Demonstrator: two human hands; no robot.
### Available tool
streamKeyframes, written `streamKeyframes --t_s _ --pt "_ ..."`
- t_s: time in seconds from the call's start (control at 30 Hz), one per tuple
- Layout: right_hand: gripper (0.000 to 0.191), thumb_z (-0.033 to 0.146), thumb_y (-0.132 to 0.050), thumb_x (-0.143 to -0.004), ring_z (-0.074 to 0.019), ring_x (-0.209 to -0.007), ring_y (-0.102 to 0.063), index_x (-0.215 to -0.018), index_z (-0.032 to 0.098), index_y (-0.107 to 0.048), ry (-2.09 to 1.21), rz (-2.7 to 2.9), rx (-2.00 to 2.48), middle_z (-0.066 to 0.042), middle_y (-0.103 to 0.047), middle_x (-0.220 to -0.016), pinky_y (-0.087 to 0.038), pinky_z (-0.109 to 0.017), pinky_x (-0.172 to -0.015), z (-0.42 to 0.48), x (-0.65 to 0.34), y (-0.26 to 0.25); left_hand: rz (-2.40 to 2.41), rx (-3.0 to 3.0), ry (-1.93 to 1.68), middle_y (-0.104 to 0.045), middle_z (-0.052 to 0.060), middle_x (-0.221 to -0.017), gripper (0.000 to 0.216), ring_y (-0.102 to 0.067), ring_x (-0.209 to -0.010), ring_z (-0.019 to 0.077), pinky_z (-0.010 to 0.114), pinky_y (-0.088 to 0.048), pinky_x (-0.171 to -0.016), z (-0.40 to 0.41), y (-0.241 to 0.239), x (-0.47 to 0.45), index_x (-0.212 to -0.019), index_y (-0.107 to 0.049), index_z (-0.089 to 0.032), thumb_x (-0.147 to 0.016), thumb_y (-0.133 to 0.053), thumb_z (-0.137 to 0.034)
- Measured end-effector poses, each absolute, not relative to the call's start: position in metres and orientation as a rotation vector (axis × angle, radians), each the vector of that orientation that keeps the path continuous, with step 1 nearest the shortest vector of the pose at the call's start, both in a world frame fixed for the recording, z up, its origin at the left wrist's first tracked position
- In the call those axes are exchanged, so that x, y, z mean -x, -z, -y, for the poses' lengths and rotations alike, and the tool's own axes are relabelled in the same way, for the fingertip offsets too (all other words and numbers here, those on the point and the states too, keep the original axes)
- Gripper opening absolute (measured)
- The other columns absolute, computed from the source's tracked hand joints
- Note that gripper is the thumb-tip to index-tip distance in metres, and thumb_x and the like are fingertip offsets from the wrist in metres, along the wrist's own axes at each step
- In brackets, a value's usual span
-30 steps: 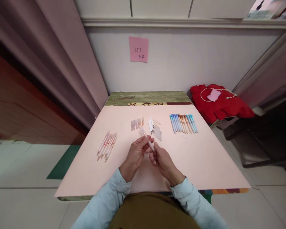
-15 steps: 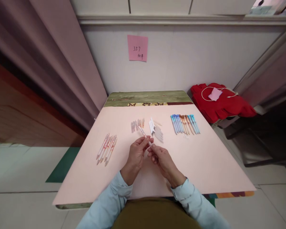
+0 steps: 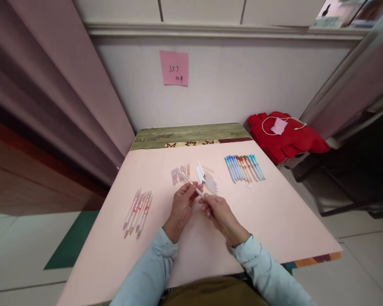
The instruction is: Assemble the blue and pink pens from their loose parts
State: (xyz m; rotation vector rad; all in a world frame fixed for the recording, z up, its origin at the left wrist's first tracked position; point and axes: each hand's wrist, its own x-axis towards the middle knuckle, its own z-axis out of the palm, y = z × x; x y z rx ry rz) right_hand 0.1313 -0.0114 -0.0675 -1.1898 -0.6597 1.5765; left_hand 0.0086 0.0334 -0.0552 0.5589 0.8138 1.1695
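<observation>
Over the near middle of the table, a slim pen [image 3: 199, 193] with a clear, patterned upper end and a white lower part slants between my hands. My left hand [image 3: 182, 207] pinches it around the middle, and my right hand [image 3: 219, 213] has thumb and fingers closed on its lower end. Just beyond my fingers lie several clear patterned pen barrels [image 3: 178, 173], white refills with dark ends [image 3: 200, 172] and translucent white pen parts [image 3: 211, 183]. To the left is a group of white pens with reddish patterns [image 3: 138, 212], lying side by side.
A row of blue, brown and light-blue pens [image 3: 244, 168] lies at the right, with small white bits [image 3: 248, 185] before it. Beyond the table's [image 3: 274, 238] right edge is a red cloth [image 3: 284, 138] with a white cord. A pink note [image 3: 174, 68] sticks to the wall.
The view has shifted, so the table's things sit slightly further left and lower. More of the white lower part of the pen shows between my hands; both hands still grip it.
</observation>
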Motion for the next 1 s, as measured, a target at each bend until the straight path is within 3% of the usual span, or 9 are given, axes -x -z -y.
streamKeyframes --t_s 0.13,0.23,0.33,0.4,0.53,0.73,0.9,1.0 --pt "0.046 0.044 -0.089 -0.057 -0.0065 -0.045 -0.046 -0.079 0.018 -0.058 -1.415 0.671 1.176 0.007 -0.056 -0.056 -0.034 -0.019 -0.044 0.010 -0.127 0.072 -0.781 -0.445 -1.240 -0.073 0.004 -0.082 0.024 -0.067 -0.078 0.0140 0.026 -0.051 -0.077 -0.032 0.066 -0.009 -0.080 -0.071 -0.014 -0.065 -0.086 -0.025" --pt "0.051 0.057 -0.081 -0.065 -0.0091 -0.048 -0.054 -0.090 0.017 -0.060 -1.503 0.672 1.229 0.003 -0.062 -0.063 -0.039 -0.020 -0.044 0.013 -0.124 0.071 -0.757 -0.439 -1.243 -0.073 0.004 -0.083 0.024 -0.067 -0.077 0.0130 0.025 -0.051 -0.075 -0.027 0.069 -0.006 -0.081 -0.071 -0.014 -0.066 -0.086 -0.026" --pt "0.061 0.072 -0.061 -0.077 -0.0101 -0.045 -0.055 -0.084 0.012 -0.065 -1.655 0.665 1.282 -0.003 -0.064 -0.060 -0.037 -0.020 -0.042 0.014 -0.124 0.066 -0.764 -0.479 -1.197 -0.073 0.004 -0.085 0.027 -0.062 -0.062 0.0105 0.025 -0.049 -0.063 -0.023 0.067 -0.004 -0.086 -0.071 -0.014 -0.068 -0.084 -0.029" --pt "0.059 0.071 -0.064 -0.075 -0.0085 -0.043 -0.051 -0.077 0.012 -0.065 -1.656 0.701 1.275 -0.002 -0.061 -0.056 -0.034 -0.020 -0.041 0.015 -0.124 0.062 -0.762 -0.492 -1.180 -0.073 0.005 -0.084 0.029 -0.060 -0.057 0.0100 0.025 -0.048 -0.059 -0.022 0.067 -0.004 -0.087 -0.071 -0.014 -0.068 -0.084 -0.031" --pt "0.051 0.055 -0.086 -0.057 -0.0073 -0.045 -0.050 -0.077 0.017 -0.059 -1.519 0.731 1.217 0.004 -0.060 -0.056 -0.038 -0.019 -0.045 0.016 -0.122 0.056 -0.758 -0.459 -1.247 -0.073 0.005 -0.083 0.029 -0.067 -0.075 0.0141 0.025 -0.051 -0.071 -0.021 0.068 -0.004 -0.083 -0.070 -0.014 -0.064 -0.087 -0.028" --pt "0.057 0.071 -0.068 -0.071 -0.0079 -0.041 -0.048 -0.078 0.014 -0.064 -1.650 0.709 1.293 0.001 -0.059 -0.055 -0.033 -0.020 -0.040 0.018 -0.118 0.056 -0.771 -0.561 -1.200 -0.072 0.004 -0.083 0.024 -0.060 -0.059 0.0098 0.024 -0.049 -0.058 -0.020 0.067 0.000 -0.085 -0.071 -0.014 -0.072 -0.081 -0.031" --pt "0.045 0.056 -0.079 -0.064 -0.0099 -0.051 -0.053 -0.075 0.016 -0.062 -1.476 0.828 1.313 0.000 -0.062 -0.061 -0.041 -0.023 -0.051 0.019 -0.123 0.061 -0.791 -0.541 -1.261 -0.070 0.004 -0.078 0.023 -0.065 -0.069 0.0122 0.025 -0.052 -0.067 -0.022 0.067 0.002 -0.082 -0.068 -0.014 -0.072 -0.081 -0.030" --pt "0.034 0.047 -0.078 -0.067 -0.0091 -0.051 -0.047 -0.074 0.016 -0.064 -1.293 0.990 1.435 0.003 -0.057 -0.058 -0.035 -0.022 -0.050 0.022 -0.131 0.064 -0.850 -0.511 -1.313 -0.071 0.004 -0.083 0.027 -0.066 -0.071 0.0126 0.026 -0.052 -0.069 -0.026 0.067 0.005 -0.084 -0.067 -0.014 -0.070 -0.083 -0.031"
